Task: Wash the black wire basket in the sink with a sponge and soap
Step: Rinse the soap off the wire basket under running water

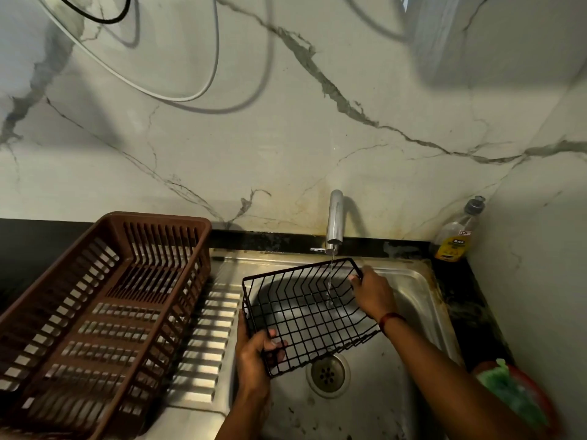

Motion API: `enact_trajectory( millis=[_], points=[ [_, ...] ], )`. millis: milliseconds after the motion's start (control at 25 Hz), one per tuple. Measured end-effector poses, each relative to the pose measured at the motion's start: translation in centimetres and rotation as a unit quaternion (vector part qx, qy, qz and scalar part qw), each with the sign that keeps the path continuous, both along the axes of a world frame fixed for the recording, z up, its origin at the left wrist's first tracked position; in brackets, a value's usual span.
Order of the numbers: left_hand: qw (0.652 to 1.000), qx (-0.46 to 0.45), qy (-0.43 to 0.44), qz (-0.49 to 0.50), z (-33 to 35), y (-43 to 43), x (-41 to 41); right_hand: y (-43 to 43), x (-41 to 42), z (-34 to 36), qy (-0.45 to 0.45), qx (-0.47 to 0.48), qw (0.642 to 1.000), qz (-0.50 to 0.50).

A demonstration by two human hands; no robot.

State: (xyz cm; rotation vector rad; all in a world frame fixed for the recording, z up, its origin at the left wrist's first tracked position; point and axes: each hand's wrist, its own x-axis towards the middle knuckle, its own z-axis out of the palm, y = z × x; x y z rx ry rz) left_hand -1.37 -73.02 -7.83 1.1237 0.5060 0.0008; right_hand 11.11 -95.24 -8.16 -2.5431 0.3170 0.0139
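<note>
I hold the black wire basket (301, 312) tilted over the steel sink (416, 290), under a thin stream of water from the faucet (335, 220). My left hand (254, 357) grips its near left corner. My right hand (373, 293) grips its far right rim. A green sponge (508, 392) lies in a red dish on the counter at the right edge. A soap bottle (455, 236) with a yellow label stands in the back right corner.
A brown plastic dish rack (95, 312) sits on the ribbed steel drainboard (206, 338) to the left of the sink. The drain (327, 373) lies below the basket. A marble wall rises behind, with cables hanging at the upper left.
</note>
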Motion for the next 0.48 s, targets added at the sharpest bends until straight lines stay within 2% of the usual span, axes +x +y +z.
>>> enact_trajectory(
  millis=[40,240,320,400,480],
  points=[
    [1.000,0.017,0.000,-0.007,-0.1,0.0,-0.2,-0.1,0.0,-0.5,0.031,-0.001,0.999,0.013],
    [0.996,0.063,0.058,-0.009,-0.5,0.7,-0.3,-1.0,0.1,-0.6,-0.018,-0.036,0.998,0.052],
    [0.986,0.145,0.081,-0.028,-3.1,2.0,0.8,-1.5,0.7,-0.2,-0.032,-0.054,0.995,0.083],
    [0.959,0.254,0.105,-0.060,0.3,2.0,2.0,-1.8,1.1,0.4,-0.030,-0.074,0.986,0.143],
    [0.943,0.304,0.069,-0.119,3.6,1.6,3.7,-1.7,1.5,1.2,-0.020,-0.085,0.972,0.217]
  ],
)
